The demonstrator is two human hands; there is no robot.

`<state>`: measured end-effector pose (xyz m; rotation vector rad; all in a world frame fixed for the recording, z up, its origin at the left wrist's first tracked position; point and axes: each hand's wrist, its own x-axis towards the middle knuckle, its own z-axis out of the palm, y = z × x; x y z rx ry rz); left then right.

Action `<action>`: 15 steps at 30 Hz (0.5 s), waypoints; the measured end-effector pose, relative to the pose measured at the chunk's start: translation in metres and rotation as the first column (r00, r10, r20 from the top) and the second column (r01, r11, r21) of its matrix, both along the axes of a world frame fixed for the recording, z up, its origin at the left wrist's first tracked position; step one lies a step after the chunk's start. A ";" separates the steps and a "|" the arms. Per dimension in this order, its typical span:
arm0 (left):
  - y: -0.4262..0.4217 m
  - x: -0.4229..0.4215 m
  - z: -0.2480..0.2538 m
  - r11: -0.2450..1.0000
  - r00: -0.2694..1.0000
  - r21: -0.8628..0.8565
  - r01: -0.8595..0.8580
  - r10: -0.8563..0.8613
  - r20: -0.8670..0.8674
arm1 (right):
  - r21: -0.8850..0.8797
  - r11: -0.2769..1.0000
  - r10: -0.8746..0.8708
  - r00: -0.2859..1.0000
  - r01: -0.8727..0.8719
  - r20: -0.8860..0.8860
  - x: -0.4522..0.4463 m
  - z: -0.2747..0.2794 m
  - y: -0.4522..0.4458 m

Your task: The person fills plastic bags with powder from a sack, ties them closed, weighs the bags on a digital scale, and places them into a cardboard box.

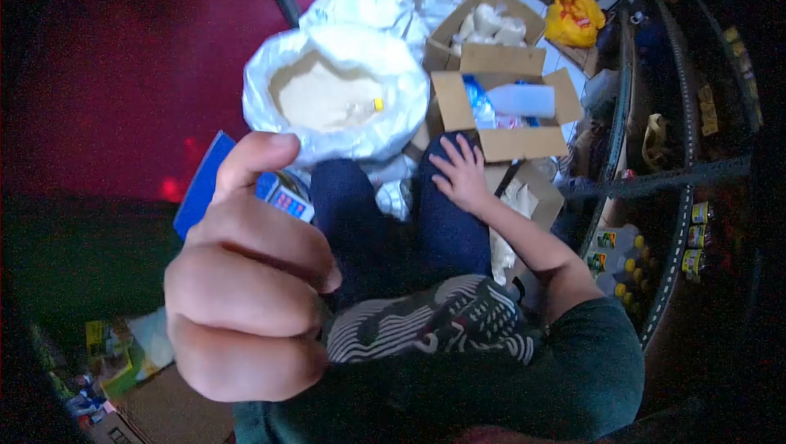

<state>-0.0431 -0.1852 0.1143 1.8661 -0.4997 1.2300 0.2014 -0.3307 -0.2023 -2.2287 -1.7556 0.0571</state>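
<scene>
Close to the camera at the left is my left hand (246, 288), large in view, with several fingers folded into the palm and one digit bent out at the top; nothing shows in it. My right hand (465, 178) lies with fingers spread on my right knee (438, 231). Beyond my knees stands an open white sack (262, 75) of pale granular stuff (315, 100), with a clear, yellow-capped container (364, 108) lying in it. Right of the sack, an open cardboard box (524, 146) holds a whitish container (524, 101) and blue-and-clear plastic items.
Another box (442, 34) with white bags stands behind, near a yellow plastic bag (575, 18). A blue object with a digital display (288, 200) is beside my left knee. Shelves and yellow-capped bottles (626, 268) line the right. Cardboard (180, 407) lies at lower left.
</scene>
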 end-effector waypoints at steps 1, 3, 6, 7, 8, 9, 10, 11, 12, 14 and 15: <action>-0.001 -0.005 -0.008 0.994 0.992 -0.058 0.088 -0.092 -0.087 | 0.029 1.000 -0.001 1.000 0.001 0.004 -0.002 -0.001 0.000; -0.005 -0.010 -0.030 0.938 0.906 -0.211 0.275 -0.326 -0.270 | 0.050 0.998 -0.024 1.000 0.024 0.010 -0.002 0.000 0.000; -0.030 -0.013 -0.074 0.726 0.590 -0.412 0.551 -0.688 -0.423 | 0.051 0.998 -0.035 0.999 0.034 0.017 -0.001 0.001 -0.009; -0.039 -0.010 -0.087 0.701 0.590 -0.462 0.542 -0.710 -0.385 | 0.054 0.998 -0.031 0.998 0.028 0.061 0.011 -0.007 -0.013; -0.050 -0.012 -0.093 0.693 0.595 -0.512 0.507 -0.712 -0.373 | 0.075 0.997 -0.006 0.997 0.000 0.080 0.007 -0.015 -0.012; -0.060 -0.012 -0.093 0.681 0.608 -0.578 0.450 -0.707 -0.361 | 0.072 0.997 -0.010 0.999 0.007 0.039 0.003 -0.010 -0.009; -0.067 -0.004 -0.090 0.678 0.626 -0.615 0.402 -0.694 -0.356 | 0.073 0.997 0.004 0.999 -0.008 0.046 0.004 -0.016 -0.007; -0.068 -0.004 -0.091 0.679 0.628 -0.616 0.399 -0.692 -0.356 | 0.049 0.999 0.001 0.999 -0.003 0.041 0.002 -0.014 -0.003; -0.069 -0.004 -0.092 0.680 0.630 -0.617 0.397 -0.690 -0.355 | 0.012 1.000 -0.017 0.999 0.017 0.044 0.001 -0.010 -0.004; -0.069 0.000 -0.096 0.676 0.597 -0.548 0.492 -0.721 -0.352 | 0.028 1.000 -0.011 1.000 0.010 0.025 0.001 -0.012 -0.006; -0.061 -0.003 -0.097 0.712 0.622 -0.521 0.471 -0.686 -0.376 | 0.034 0.999 -0.011 1.000 0.010 0.027 0.001 -0.013 -0.003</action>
